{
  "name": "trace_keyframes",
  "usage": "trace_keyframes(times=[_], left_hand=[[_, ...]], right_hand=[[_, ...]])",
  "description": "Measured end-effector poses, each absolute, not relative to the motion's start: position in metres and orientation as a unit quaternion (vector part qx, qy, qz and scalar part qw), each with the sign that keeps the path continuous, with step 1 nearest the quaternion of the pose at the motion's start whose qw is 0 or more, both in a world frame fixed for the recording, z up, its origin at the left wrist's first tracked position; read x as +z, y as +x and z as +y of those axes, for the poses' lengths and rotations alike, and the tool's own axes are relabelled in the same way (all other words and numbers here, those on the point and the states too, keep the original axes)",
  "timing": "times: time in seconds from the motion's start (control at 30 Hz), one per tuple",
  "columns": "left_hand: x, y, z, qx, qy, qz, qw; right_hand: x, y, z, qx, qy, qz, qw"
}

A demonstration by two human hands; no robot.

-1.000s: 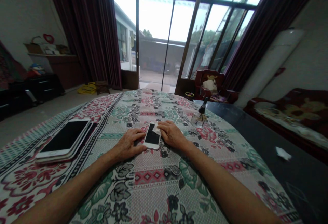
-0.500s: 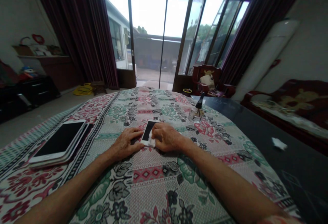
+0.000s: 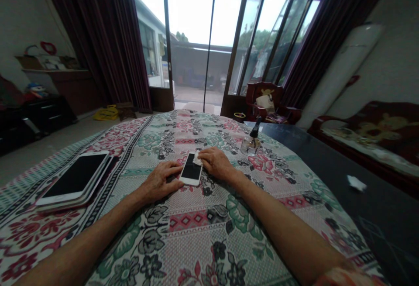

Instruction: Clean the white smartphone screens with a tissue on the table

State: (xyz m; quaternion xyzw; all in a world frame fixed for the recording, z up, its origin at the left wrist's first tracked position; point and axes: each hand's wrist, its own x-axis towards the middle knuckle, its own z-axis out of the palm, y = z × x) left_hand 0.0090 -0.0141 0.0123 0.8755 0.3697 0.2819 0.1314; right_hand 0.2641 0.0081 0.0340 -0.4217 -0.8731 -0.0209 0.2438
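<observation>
A white smartphone (image 3: 191,170) with a dark screen lies face up on the patterned tablecloth (image 3: 209,211). My left hand (image 3: 160,181) rests at its left side, fingers stretched out and thumb apart, the tips touching the phone's left edge and lower left corner. Pinched in my right hand (image 3: 216,163) is a crumpled white tissue (image 3: 197,159), pressed on the upper right part of the screen. The fingertips are partly hidden behind the hand. To the left lies a stack of white tablets (image 3: 77,177), the top one with its black screen up.
A clear glass bottle (image 3: 250,146) with a black top stands beyond my right hand. Another crumpled tissue (image 3: 356,183) lies on the dark tabletop (image 3: 376,216) at the right. Wooden chairs (image 3: 265,98) stand by the glass doors, and a yellow bag (image 3: 106,112) is on the floor.
My right hand has slid the tissue up from the phone's lower right to its upper right, uncovering the lower screen. My left hand stays at the phone's left edge.
</observation>
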Motion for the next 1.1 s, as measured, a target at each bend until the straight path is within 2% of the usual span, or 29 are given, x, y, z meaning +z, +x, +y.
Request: trace_keyframes(times=[0.17,0.37,0.6,0.83,1.1], left_hand=[[0.015,0.010,-0.016,0.294,0.866,0.376,0.146],[0.016,0.009,-0.016,0.305,0.858,0.380,0.163],[0.017,0.008,-0.015,0.305,0.864,0.371,0.152],[0.016,0.009,-0.016,0.308,0.861,0.377,0.149],[0.022,0.011,-0.018,0.294,0.871,0.365,0.148]], right_hand=[[0.035,0.262,0.008,-0.033,-0.422,-0.870,0.254],[0.048,0.245,-0.019,-0.014,-0.346,-0.917,0.196],[0.049,0.225,-0.040,0.027,-0.298,-0.936,0.187],[0.047,0.232,-0.027,0.022,-0.311,-0.933,0.180],[0.043,0.245,0.004,-0.026,-0.403,-0.896,0.181]])
